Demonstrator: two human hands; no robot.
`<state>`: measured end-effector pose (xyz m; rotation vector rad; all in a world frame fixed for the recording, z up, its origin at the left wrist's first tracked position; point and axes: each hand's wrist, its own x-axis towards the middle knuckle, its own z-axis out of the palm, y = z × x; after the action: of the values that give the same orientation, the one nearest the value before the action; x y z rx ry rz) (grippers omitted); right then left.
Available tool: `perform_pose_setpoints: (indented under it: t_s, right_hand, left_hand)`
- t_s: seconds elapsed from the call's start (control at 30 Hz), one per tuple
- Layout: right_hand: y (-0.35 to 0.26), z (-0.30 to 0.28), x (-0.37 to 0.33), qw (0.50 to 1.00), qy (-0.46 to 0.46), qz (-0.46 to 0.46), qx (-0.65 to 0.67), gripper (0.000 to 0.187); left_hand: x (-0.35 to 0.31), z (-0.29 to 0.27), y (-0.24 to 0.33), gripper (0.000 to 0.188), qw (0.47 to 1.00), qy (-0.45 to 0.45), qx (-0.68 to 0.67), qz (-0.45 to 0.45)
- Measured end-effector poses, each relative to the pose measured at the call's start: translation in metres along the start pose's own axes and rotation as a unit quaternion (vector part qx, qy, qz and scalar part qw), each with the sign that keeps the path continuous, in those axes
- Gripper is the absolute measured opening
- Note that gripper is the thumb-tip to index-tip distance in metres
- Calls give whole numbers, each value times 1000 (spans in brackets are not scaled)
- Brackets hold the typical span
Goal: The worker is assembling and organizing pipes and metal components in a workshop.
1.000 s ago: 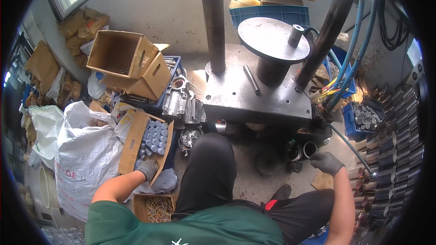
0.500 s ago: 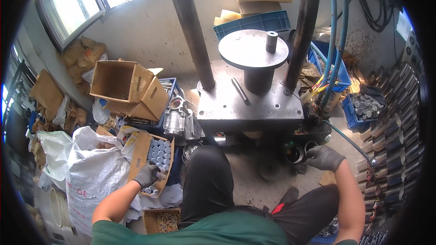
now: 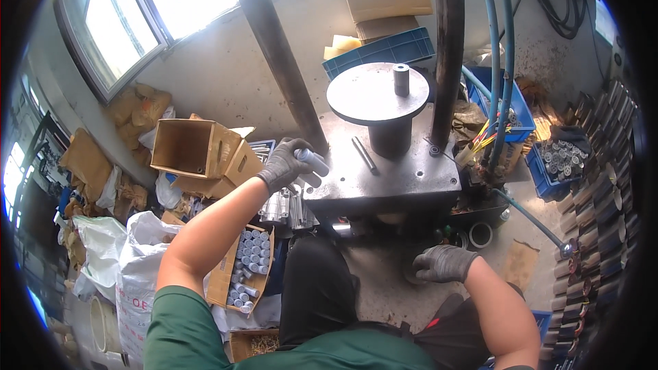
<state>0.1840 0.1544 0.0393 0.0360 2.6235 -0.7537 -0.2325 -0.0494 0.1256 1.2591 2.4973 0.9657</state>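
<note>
My left hand (image 3: 282, 166), in a dark grey glove, is raised at the left edge of the steel press table (image 3: 336, 181). It is closed on what look like two light grey cylinders (image 3: 312, 162). My right hand (image 3: 445, 264), gloved too, hovers over the floor beside my right knee with its fingers curled; whatever they may hold is hidden. On the round metal plate (image 3: 356, 92) stands a short hollow metal cylinder (image 3: 401, 81). A metal rod (image 3: 364, 155) lies on the table in front of the plate's thick post. More grey cylinders (image 3: 252, 253) fill a cardboard box below my left forearm.
Two dark columns (image 3: 277, 48) rise from the table. A lever with a ball end (image 3: 566, 249) sticks out at right, near blue hoses (image 3: 508, 62) and a blue bin of metal parts (image 3: 548, 181). Left stand white sacks (image 3: 133, 267) and an open carton (image 3: 181, 147).
My left hand has gone from the box of cylinders up and forward to the table's edge, carrying cylinders. My right hand has moved left and slightly lower, away from the round container. The view has shifted.
</note>
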Motion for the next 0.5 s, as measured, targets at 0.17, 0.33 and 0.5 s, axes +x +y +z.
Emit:
perform_pose_setpoints:
  t_s: [0.17,0.33,0.5]
  right_hand:
    - [17,-2,12,999,33,37,-14,44]
    - [21,-4,17,999,-14,40,-6,44]
    - [20,-1,18,999,-23,25,0,46]
  left_hand:
    - [76,51,37,53,997,-20,77,-17]
    - [111,84,34,44,988,-49,146,15]
    - [115,88,28,60,996,-74,54,-1]
